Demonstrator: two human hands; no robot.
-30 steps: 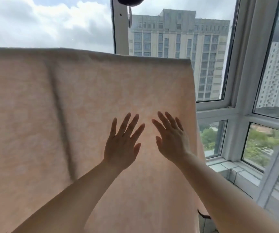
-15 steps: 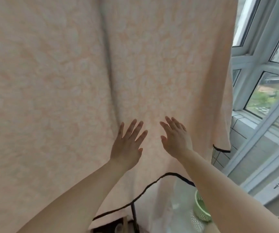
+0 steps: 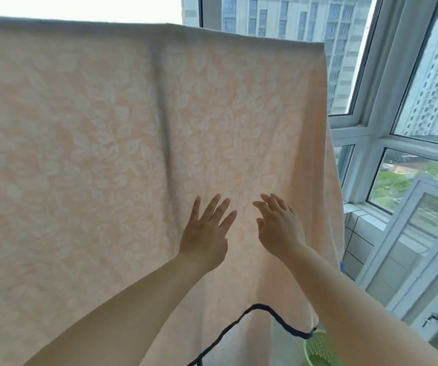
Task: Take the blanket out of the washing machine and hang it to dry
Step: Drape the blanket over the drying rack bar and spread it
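Hanging in front of the window (image 3: 408, 75), the blanket (image 3: 93, 154) is draping flat — left hand (image 3: 207, 233) and right hand (image 3: 281, 228) are resting against it, fingers straight, gripping nothing.

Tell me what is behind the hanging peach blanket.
Past the top edge of the peach leaf-patterned blanket show white-framed windows and grey tower blocks. The rail carrying it is covered. A green plastic basket peeks out below.
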